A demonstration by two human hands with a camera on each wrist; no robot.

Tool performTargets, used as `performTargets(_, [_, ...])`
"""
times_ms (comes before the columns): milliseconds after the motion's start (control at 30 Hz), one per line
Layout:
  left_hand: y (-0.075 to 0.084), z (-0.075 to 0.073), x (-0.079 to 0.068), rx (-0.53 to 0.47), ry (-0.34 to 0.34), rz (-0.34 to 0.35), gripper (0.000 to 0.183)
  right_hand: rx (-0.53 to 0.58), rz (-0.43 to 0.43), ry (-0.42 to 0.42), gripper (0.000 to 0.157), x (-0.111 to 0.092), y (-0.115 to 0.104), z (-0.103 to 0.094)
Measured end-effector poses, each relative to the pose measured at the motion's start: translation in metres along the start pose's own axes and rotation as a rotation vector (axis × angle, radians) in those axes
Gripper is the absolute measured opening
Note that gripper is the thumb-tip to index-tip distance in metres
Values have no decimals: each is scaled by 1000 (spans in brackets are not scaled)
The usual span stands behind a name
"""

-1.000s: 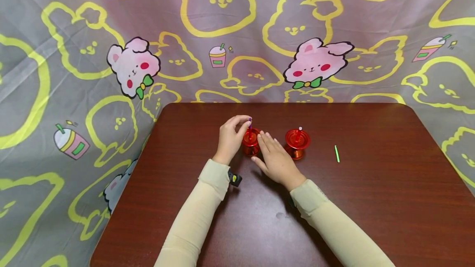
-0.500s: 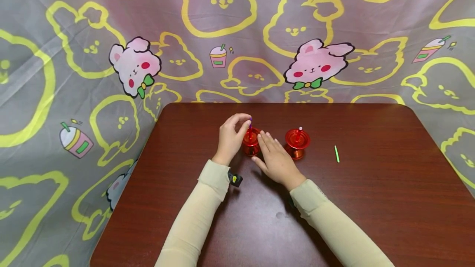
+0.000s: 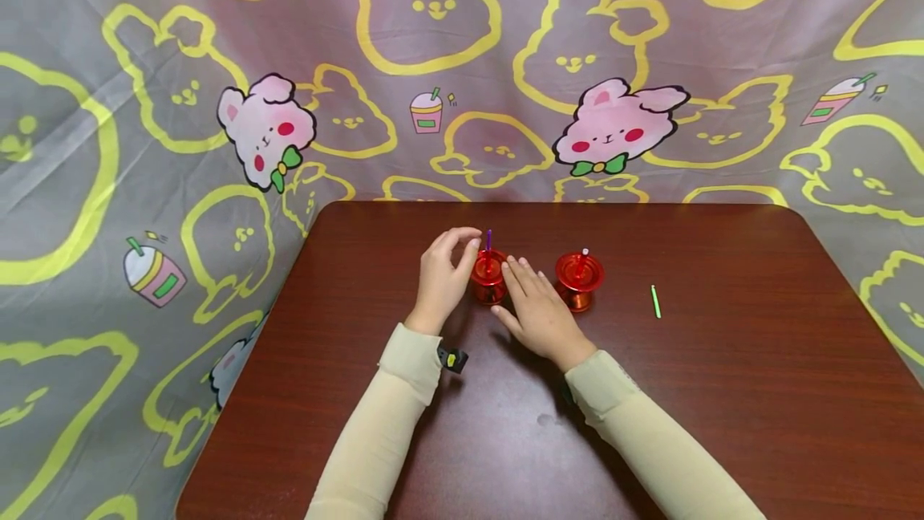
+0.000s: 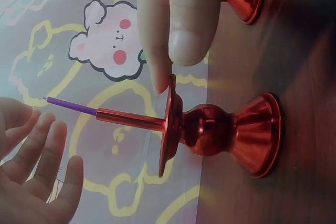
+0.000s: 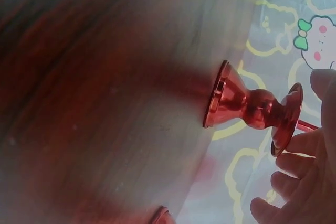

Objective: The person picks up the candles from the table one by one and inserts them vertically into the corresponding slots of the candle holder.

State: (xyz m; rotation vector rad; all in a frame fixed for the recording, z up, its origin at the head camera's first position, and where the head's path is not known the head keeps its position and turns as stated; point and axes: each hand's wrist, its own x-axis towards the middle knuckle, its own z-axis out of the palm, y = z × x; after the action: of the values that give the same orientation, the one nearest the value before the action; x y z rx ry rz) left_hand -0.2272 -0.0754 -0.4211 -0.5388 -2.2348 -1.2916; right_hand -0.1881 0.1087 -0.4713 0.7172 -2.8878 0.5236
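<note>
In the head view, a shiny red candlestick stands upright left of centre. A thin purple candle sticks up from its tube. My left hand is just left of this candle, fingers bent loosely and apart from it. My right hand lies slanted with straight fingers, the index fingertip right at the rim of the candlestick's dish. To the right of that hand stands a second red candlestick with a white tip at the top of its tube.
A thin green candle lies on the dark brown table, to the right of both candlesticks. A grey curtain with cartoon prints hangs behind the table and along its sides. A small black device is strapped at the left wrist.
My left hand has let go of the purple candle and drawn back slightly to the left. The candle stays upright in the candlestick. My right hand has hardly moved.
</note>
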Motion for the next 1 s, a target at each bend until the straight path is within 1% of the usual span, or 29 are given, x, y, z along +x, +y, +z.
performTargets(200, [3,-3,-7,22,-34,15,16,25,-5,39,70,-4,-2,-2])
performTargets(333, [6,-5,-12,60,-48,27,16,24,-15,93,67,-6,-2,-5])
performTargets(500, [8,-7,-17,138,-60,53,17,25,-38,213,59,-13,-2,-11])
performTargets(700, [8,-8,-23,195,-58,79,17,27,-54,361,46,-24,-3,-15])
performTargets(867, [7,-5,-28,257,-60,123,18,22,-74,487,33,-33,-1,-21])
performTargets(1000, [7,-1,-33,306,-73,161,18,21,-90,560,27,-39,3,-25])
